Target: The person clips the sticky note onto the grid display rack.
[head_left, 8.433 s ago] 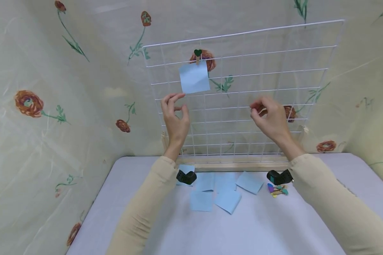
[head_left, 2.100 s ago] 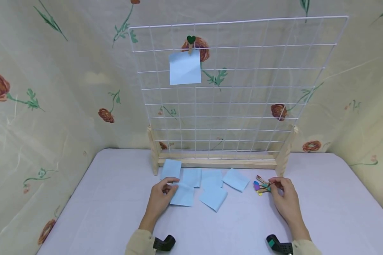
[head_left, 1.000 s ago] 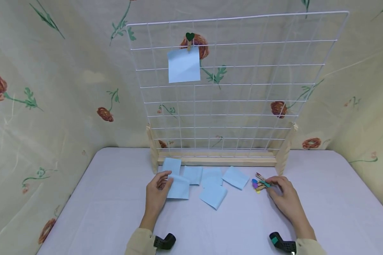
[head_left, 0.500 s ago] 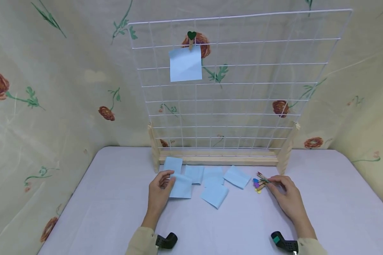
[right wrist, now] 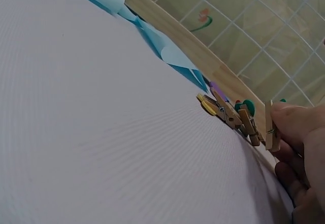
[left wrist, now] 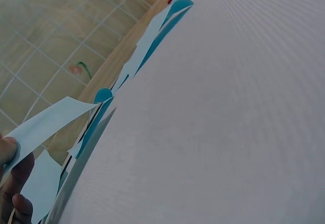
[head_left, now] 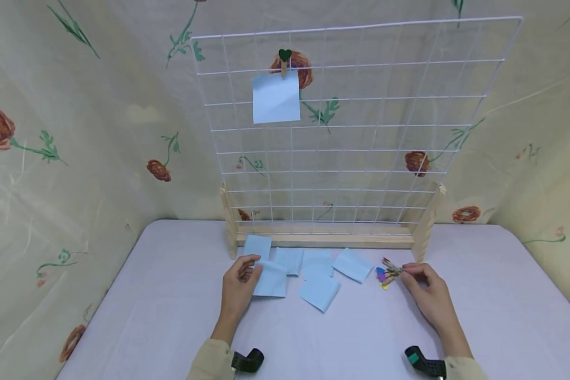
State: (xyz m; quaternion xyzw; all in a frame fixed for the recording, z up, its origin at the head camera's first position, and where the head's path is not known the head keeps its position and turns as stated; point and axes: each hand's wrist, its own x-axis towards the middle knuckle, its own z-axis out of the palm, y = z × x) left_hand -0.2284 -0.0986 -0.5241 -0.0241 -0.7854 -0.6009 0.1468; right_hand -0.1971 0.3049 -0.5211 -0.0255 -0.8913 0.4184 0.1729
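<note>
My left hand [head_left: 237, 287] pinches a light blue paper note [head_left: 272, 279] by its left edge; in the left wrist view this sheet [left wrist: 51, 120] is lifted off the table, thumb on top. My right hand [head_left: 429, 298] holds a small wooden clothespin [right wrist: 270, 127] upright between thumb and fingers, with a bit of green showing at its top. Beside it lies a pile of small clothespins [head_left: 383, 275] with coloured decorations. Several more blue notes [head_left: 320, 293] lie between the hands. Another blue note [head_left: 276, 100] hangs from the wire grid under a green heart clothespin [head_left: 284, 60].
The white wire grid [head_left: 356, 153] stands in a wooden base [head_left: 325, 241] at the back of the white-covered table [head_left: 342, 348]. Flower-patterned sheeting [head_left: 100, 184] closes off the back and sides. A dark camera mount sits on each wrist.
Both hands have come down from the grid to the table. The left hand has taken a blue note and raised it slightly; the right has drawn a clothespin from the pile.
</note>
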